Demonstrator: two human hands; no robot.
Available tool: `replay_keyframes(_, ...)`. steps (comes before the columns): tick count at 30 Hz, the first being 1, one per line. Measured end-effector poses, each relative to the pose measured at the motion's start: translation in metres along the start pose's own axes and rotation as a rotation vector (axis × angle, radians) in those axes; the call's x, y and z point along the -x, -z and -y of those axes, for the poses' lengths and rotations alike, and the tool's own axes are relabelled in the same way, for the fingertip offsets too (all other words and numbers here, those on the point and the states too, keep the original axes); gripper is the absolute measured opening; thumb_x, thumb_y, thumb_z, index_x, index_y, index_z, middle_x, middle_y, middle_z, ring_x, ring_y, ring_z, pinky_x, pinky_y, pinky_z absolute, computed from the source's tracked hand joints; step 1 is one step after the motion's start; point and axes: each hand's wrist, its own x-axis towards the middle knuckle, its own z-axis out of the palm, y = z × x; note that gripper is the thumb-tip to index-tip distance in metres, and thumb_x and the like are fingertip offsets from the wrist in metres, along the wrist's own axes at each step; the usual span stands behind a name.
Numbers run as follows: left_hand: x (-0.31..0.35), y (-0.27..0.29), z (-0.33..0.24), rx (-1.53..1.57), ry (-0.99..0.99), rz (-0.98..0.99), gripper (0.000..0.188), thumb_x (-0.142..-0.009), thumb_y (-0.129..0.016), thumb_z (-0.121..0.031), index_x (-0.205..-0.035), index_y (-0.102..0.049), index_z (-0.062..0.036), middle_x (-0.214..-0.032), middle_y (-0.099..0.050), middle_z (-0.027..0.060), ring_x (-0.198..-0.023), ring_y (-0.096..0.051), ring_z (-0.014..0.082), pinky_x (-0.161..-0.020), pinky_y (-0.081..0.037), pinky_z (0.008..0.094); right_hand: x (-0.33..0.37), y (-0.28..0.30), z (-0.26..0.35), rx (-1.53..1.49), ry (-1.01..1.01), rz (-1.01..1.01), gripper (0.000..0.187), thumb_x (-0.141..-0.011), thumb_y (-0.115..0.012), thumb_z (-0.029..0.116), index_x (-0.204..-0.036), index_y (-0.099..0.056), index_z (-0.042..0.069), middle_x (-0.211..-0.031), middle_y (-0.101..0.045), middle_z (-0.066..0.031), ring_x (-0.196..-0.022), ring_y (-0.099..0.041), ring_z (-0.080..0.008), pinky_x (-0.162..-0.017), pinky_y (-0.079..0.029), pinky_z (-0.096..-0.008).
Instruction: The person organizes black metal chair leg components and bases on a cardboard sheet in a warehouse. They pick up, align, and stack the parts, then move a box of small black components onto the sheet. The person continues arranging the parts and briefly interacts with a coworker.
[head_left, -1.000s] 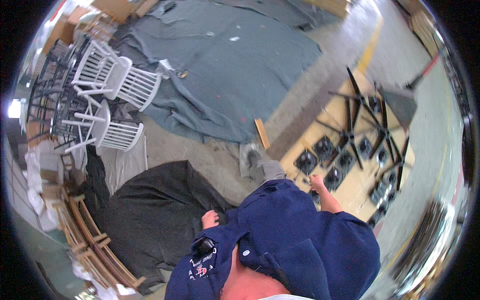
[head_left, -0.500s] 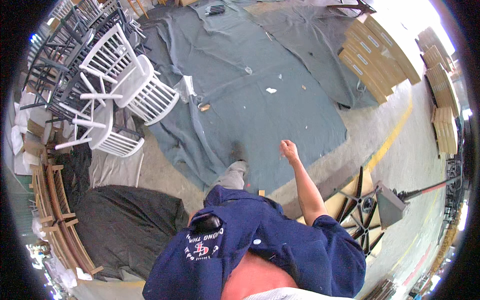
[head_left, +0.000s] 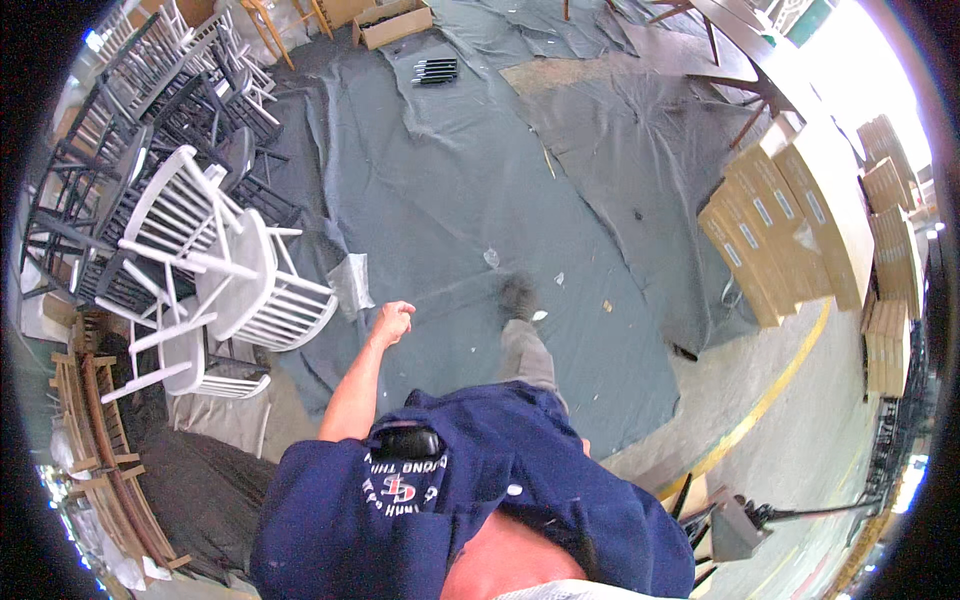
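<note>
My left hand (head_left: 393, 323) is swung forward over the blue-grey floor sheet (head_left: 440, 210), fingers curled in and nothing visible in them. Closest to it are a crumpled pale plastic piece (head_left: 350, 282) on the sheet and a white spindle-backed chair (head_left: 245, 285), both apart from the hand. Of my right hand (head_left: 587, 447) only a sliver shows beside my hip; its fingers are hidden. One grey-trousered leg (head_left: 527, 355) is stepping forward onto the sheet.
Dark chairs (head_left: 95, 225) are piled at the left. Flat cardboard boxes (head_left: 765, 235) stand stacked at the right, near a yellow floor line (head_left: 765, 410). Ahead lie black bars (head_left: 435, 71) and an open carton (head_left: 395, 27). A grey tilted panel (head_left: 737, 530) stands at lower right.
I have walked forward over the sheet. My left hand has swung forward into view while my right has dropped back beside my hip. The black-legged item at lower right has slid toward the lower edge.
</note>
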Motion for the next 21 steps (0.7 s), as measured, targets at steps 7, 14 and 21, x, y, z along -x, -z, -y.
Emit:
replay_keyframes(7,-0.149,-0.021,-0.098,0.089,0.296,-0.021,0.025,-0.076,-0.047,-0.013,-0.088,-0.067,-0.0069,-0.062,-0.063,0.0094,-0.058,-0.064,0.0175,-0.055,-0.050,0.0301,-0.263,0.300,-0.002,0.227,0.119,-0.031,0.019,-0.070,-0.061,0.027,-0.071,-0.062,0.008,-0.078,-0.065,-0.0157,-0.073,-0.063,-0.0313,-0.062,-0.048,-0.0435)
replay_keyframes(14,-0.351,-0.034,-0.136,0.460,0.628,-0.076,0.021,-0.076,-0.051,-0.017,-0.088,-0.065,-0.0054,-0.068,-0.062,0.0098,-0.056,-0.061,0.0205,-0.044,-0.043,0.0391,-0.520,0.742,0.141,-0.878,-0.092,-0.420,0.019,-0.081,-0.050,0.022,-0.077,-0.059,0.006,-0.065,-0.057,-0.0040,-0.058,-0.055,-0.0149,-0.050,-0.046,-0.0312)
replay_keyframes(21,-0.642,0.074,-0.237,-0.233,0.198,0.042,0.015,-0.066,-0.054,-0.012,-0.071,-0.066,-0.0039,-0.074,-0.064,0.0174,-0.069,-0.062,0.0370,-0.061,-0.048,0.0476,-0.705,0.826,0.251,-0.760,-0.086,-0.268,0.019,-0.080,-0.052,0.018,-0.072,-0.059,0.003,-0.059,-0.056,-0.0057,-0.052,-0.053,-0.0167,-0.048,-0.043,-0.0322)
